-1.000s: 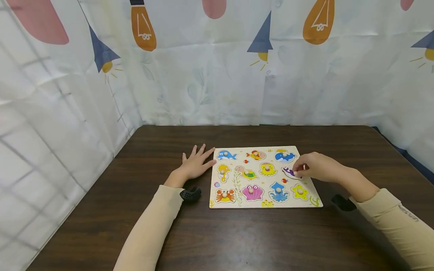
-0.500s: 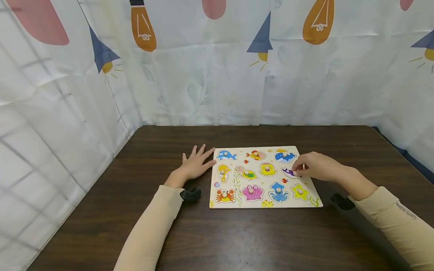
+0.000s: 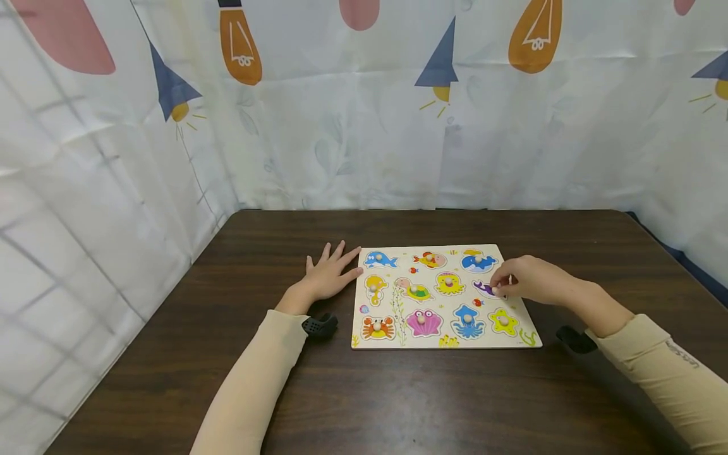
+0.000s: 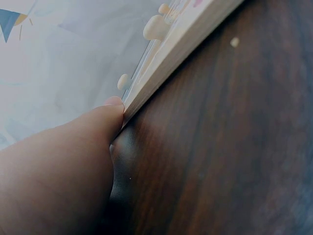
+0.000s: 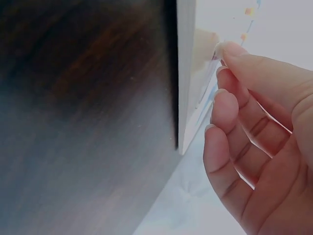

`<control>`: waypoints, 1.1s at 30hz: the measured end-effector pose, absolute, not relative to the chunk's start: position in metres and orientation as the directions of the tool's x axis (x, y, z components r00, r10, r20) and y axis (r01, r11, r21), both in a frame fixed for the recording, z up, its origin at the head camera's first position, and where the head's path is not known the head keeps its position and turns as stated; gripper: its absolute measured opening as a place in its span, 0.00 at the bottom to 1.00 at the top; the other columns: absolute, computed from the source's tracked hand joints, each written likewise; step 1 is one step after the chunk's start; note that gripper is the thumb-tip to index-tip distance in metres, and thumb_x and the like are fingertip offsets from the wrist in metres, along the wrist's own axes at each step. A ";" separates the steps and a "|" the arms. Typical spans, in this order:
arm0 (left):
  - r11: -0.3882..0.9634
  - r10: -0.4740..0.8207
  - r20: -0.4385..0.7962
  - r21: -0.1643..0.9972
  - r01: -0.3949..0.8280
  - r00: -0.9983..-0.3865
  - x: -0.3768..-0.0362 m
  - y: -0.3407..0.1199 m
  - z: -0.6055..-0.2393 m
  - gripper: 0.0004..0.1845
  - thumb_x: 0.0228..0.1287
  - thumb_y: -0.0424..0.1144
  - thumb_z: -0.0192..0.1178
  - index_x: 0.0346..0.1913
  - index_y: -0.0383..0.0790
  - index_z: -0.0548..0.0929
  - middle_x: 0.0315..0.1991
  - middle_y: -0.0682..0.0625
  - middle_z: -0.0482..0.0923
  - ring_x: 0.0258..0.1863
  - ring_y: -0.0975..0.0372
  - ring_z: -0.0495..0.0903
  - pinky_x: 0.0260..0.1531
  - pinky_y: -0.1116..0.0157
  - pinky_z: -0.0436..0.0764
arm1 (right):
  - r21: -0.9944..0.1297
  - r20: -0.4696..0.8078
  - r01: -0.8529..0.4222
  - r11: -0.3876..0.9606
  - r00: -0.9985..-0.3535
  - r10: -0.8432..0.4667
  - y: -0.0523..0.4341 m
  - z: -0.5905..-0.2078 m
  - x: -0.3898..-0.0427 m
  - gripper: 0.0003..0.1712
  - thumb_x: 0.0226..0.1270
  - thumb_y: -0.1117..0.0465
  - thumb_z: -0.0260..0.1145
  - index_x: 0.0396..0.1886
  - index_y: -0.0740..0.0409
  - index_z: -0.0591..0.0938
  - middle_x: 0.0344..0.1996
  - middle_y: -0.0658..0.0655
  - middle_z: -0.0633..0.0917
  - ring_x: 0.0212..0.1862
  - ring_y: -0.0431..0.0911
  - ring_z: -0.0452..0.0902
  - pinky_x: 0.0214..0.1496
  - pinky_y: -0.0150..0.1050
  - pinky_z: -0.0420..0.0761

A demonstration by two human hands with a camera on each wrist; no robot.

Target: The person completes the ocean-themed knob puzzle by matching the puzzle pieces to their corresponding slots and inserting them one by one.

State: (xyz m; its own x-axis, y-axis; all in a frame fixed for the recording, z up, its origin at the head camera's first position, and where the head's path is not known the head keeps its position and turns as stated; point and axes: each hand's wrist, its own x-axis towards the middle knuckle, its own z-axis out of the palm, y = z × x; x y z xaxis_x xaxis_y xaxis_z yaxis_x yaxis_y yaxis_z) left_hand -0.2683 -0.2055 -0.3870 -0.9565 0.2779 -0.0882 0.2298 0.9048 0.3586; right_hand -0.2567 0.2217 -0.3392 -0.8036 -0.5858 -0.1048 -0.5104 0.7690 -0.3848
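Right hand (image 3: 529,280) pinches knob of purple puzzle piece (image 3: 485,289), right side of puzzle board (image 3: 398,303). Left hand (image 3: 328,276) flat on dark worktop (image 3: 398,398), fingers straight, thumb touching board's left edge.

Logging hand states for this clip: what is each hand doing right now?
Left hand: open, flat on the table, touching the puzzle board.
Right hand: pinching the purple piece.

left hand (image 3: 327,276) flat, right hand (image 3: 526,279) pinching
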 end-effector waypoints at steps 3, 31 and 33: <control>0.906 0.278 -0.092 0.356 0.229 -0.956 -0.268 -0.205 -0.386 0.37 0.80 0.62 0.44 0.84 0.55 0.52 0.83 0.41 0.38 0.80 0.40 0.33 0.67 0.28 0.32 | -0.389 -0.091 -0.515 0.764 -0.804 -0.588 0.222 -0.340 -0.256 0.09 0.65 0.64 0.75 0.44 0.58 0.90 0.31 0.46 0.81 0.35 0.43 0.73 0.34 0.37 0.76; 0.891 0.278 -0.109 0.400 0.214 -0.954 -0.272 -0.204 -0.390 0.36 0.81 0.64 0.38 0.84 0.57 0.50 0.84 0.43 0.36 0.80 0.42 0.31 0.68 0.28 0.31 | -0.363 0.065 -0.462 0.809 -0.879 -0.472 0.243 -0.327 -0.257 0.20 0.71 0.58 0.71 0.56 0.65 0.85 0.38 0.52 0.84 0.37 0.46 0.77 0.37 0.43 0.80; 0.886 0.268 -0.104 0.417 0.203 -0.958 -0.270 -0.206 -0.390 0.37 0.81 0.64 0.40 0.84 0.56 0.50 0.83 0.42 0.36 0.80 0.41 0.32 0.68 0.28 0.32 | -0.353 0.084 -0.452 0.819 -0.887 -0.453 0.245 -0.327 -0.260 0.22 0.72 0.57 0.70 0.59 0.66 0.83 0.41 0.55 0.85 0.39 0.48 0.78 0.39 0.46 0.81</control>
